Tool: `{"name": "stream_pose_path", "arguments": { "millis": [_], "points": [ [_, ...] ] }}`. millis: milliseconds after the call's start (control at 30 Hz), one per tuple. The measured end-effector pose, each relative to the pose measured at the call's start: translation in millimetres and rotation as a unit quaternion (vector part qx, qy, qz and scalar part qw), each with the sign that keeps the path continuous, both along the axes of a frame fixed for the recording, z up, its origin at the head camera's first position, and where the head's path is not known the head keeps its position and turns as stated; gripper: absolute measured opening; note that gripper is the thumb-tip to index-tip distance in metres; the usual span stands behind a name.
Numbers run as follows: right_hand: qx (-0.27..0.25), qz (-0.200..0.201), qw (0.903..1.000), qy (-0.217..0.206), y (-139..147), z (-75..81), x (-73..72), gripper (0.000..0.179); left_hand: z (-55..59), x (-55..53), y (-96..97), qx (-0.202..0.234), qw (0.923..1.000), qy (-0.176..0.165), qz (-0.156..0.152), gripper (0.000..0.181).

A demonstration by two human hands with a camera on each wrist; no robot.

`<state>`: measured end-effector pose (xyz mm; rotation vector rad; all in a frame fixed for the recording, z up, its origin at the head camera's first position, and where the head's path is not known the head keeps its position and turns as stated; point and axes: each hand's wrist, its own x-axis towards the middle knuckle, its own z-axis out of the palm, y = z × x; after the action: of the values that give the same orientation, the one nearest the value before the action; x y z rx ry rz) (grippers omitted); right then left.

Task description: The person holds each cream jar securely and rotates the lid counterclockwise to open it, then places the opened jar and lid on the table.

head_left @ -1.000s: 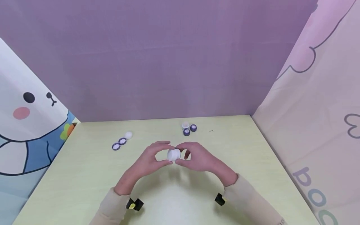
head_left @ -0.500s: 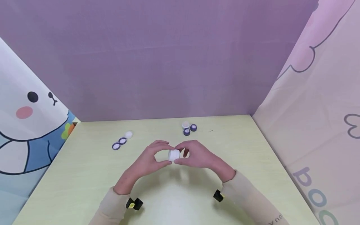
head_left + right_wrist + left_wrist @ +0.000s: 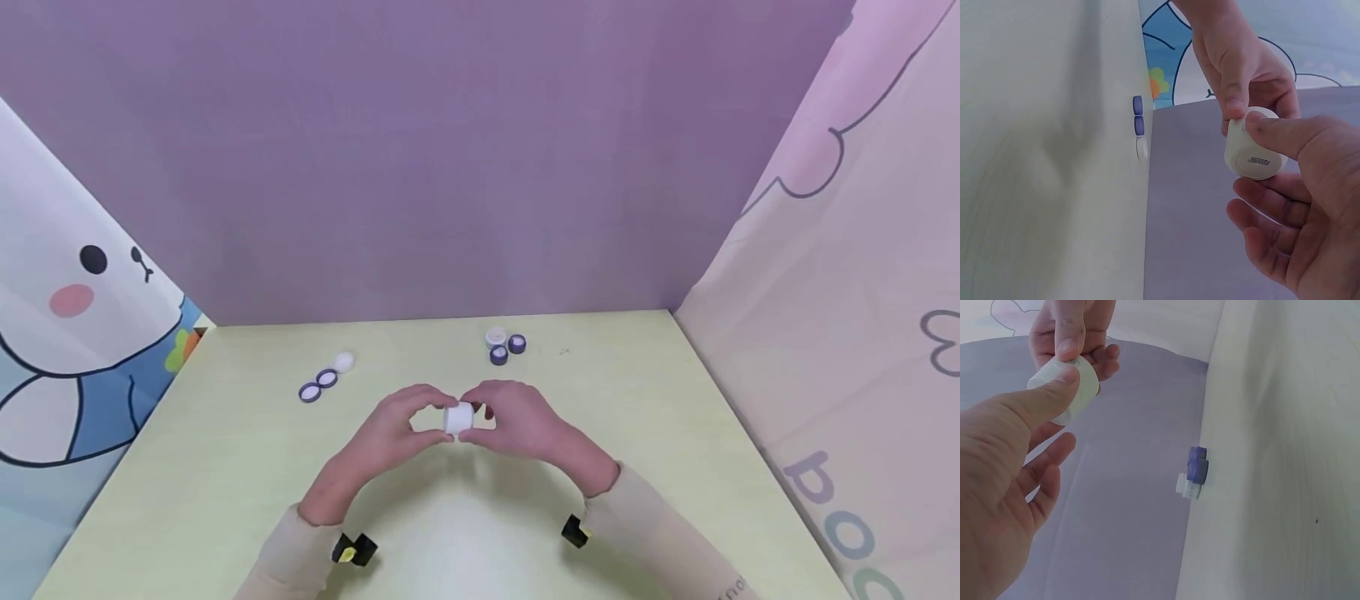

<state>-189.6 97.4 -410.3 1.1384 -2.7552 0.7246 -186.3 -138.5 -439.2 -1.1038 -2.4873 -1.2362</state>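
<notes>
A small white screw-lid jar [image 3: 459, 418] is held on its side between both hands, above the table. My left hand [image 3: 390, 425] pinches its left end between thumb and fingers. From the other side, my right hand [image 3: 525, 421] pinches the right end the same way. In the right wrist view, the base of the white jar [image 3: 1259, 159] shows with small dark print, the right thumb [image 3: 1272, 131] lying along its edge. The left wrist view has the left thumb [image 3: 1047, 400] pressed against the jar's side.
On the pale table [image 3: 225, 467], two purple-rimmed round lids [image 3: 318, 384] and a white round lid [image 3: 344, 362] lie in a row at left. Back centre, a white jar [image 3: 495, 337] stands beside two purple jars [image 3: 507, 349]. A purple curtain [image 3: 450, 167] hangs behind.
The hands and the jar have shifted slightly left. The right hand has turned a little around its end, and the step seen earlier in the jar's outline no longer shows.
</notes>
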Motion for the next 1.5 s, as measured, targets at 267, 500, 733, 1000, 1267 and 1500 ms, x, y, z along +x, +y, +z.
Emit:
{"name": "stream_pose_path", "arguments": {
  "millis": [267, 500, 733, 1000, 1267, 1500],
  "points": [
    [0.003, -0.002, 0.9997, 0.025, -1, -7.9, 0.3, 0.032, -4.1, -1.3, -0.1, -0.029, 0.9987, 0.041, -0.002, 0.043],
    [-0.012, 0.001, 0.9990, 0.044, -1, -13.6, 1.1, 0.032, -1.8, 1.5, 1.9, -0.066, 0.9952, 0.072, 0.006, 0.040],
    [-0.024, 0.007, 0.9985, 0.050, -3, -18.4, 0.1, 0.032, -2.8, 3.4, 3.3, -0.078, 0.9917, 0.098, 0.028, 0.041],
    [-0.040, 0.022, 0.9985, 0.031, -4, -23.9, 0.7, 0.033, -5.7, 4.9, 1.5, -0.051, 0.9961, 0.071, 0.015, 0.039],
    [-0.034, 0.008, 0.9976, 0.059, -7, -28.6, 1.2, 0.035, -9.8, 2.3, 1.9, -0.038, 0.9967, 0.066, 0.030, 0.037],
    [-0.040, -0.021, 0.9943, 0.097, -9, -30.1, 0.2, 0.036, -11.2, -1.5, 4.8, -0.033, 0.9968, 0.012, 0.072, 0.039]
  ]
}}
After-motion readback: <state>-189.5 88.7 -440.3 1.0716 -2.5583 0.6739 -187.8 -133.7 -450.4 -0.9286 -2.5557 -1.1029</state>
